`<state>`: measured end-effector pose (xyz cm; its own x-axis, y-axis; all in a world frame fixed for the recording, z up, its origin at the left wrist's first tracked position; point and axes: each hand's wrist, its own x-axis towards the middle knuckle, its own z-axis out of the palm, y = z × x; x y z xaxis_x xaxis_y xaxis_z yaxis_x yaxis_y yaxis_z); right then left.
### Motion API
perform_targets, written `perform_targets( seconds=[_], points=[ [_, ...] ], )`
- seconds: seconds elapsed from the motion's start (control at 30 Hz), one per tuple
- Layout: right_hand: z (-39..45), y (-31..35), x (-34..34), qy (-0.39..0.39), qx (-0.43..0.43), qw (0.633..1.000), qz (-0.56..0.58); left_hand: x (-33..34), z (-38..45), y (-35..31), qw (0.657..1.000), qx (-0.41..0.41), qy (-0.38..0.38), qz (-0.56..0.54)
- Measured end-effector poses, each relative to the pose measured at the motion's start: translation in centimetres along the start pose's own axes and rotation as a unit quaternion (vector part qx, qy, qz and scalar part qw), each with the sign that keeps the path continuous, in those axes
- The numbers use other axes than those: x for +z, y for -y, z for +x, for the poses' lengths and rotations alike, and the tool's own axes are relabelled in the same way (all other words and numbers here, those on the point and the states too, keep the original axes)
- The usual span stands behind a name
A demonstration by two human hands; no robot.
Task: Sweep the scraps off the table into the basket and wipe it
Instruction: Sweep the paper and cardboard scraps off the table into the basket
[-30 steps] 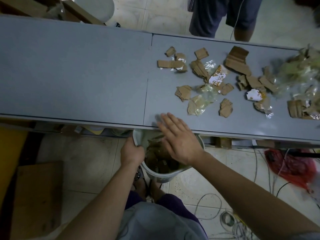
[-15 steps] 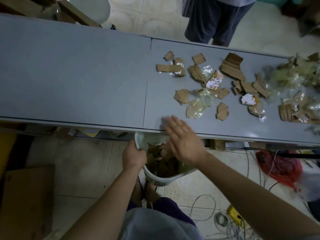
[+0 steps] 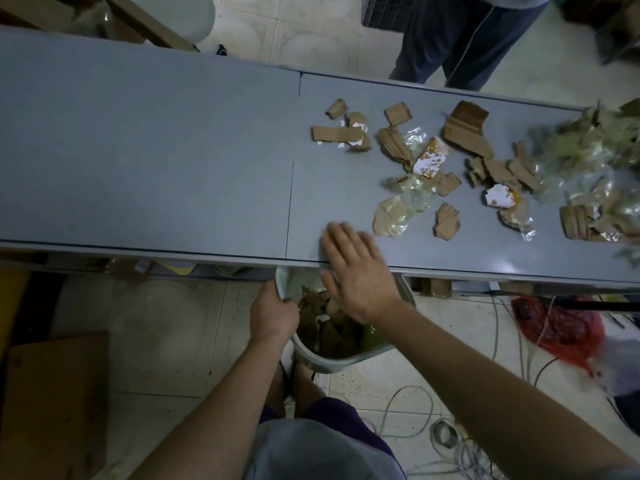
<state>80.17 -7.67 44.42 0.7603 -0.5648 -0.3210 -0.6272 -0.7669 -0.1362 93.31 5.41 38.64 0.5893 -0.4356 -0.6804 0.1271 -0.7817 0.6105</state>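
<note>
The left hand [image 3: 273,311] grips the rim of the pale basket [image 3: 332,360], held just below the grey table's [image 3: 173,161] near edge. The right hand [image 3: 360,275], fingers straight, lies over that edge. Cardboard scraps [image 3: 446,221] litter the table's right part.

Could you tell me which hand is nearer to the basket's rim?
Left. The left hand grips the basket rim; the right hand hovers open above it at the table edge.

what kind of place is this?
Probably a small workshop or packing room, not a home kitchen: a long grey table strewn with cardboard scraps, loose cables on the tiled floor, flat cardboard lying below.
</note>
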Motion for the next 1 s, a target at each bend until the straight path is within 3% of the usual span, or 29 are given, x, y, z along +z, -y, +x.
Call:
perform_targets(
  seconds=[0.1, 0.23, 0.37, 0.47, 0.53, 0.77, 0.93, 1.0],
  points=[
    [-2.1, 0.0, 0.6, -0.062, -0.035, 0.996, 0.045, 0.2, 0.1, -0.1, 1.0, 0.003, 0.004, 0.008],
    [-0.7, -3.5, -1.9, -0.156, 0.052, 0.983, 0.076, 0.3, 0.2, -0.3, 1.0, 0.003, 0.007, 0.025],
    [3.1, -8.7, -4.4, -0.087, 0.189, 0.978, 0.009, 0.2, 0.1, -0.4, 1.0, 0.004, 0.013, 0.026],
    [4.5, -9.3, -4.8, -0.006, 0.19, 0.982, -0.015, 0.0, 0.1, -0.4, 0.999, 0.004, 0.011, 0.031],
    [4.1, -7.7, -3.9, 0.002, 0.172, 0.985, -0.012, 0.0, 0.2, -0.3, 0.999, 0.005, 0.007, 0.033],
    [0.3, -4.0, -1.6, -0.017, 0.179, 0.984, 0.01, 0.0, 0.1, -0.3, 0.999, 0.006, 0.012, 0.034],
    [0.6, -6.3, -3.3, -0.157, 0.159, 0.975, 0.015, -0.1, -0.1, -0.7, 0.999, 0.007, 0.019, 0.032],
    [2.0, -7.9, -4.2, -0.161, 0.197, 0.967, 0.021, -0.2, -0.1, -0.7, 0.999, 0.007, 0.02, 0.035]
  ],
)
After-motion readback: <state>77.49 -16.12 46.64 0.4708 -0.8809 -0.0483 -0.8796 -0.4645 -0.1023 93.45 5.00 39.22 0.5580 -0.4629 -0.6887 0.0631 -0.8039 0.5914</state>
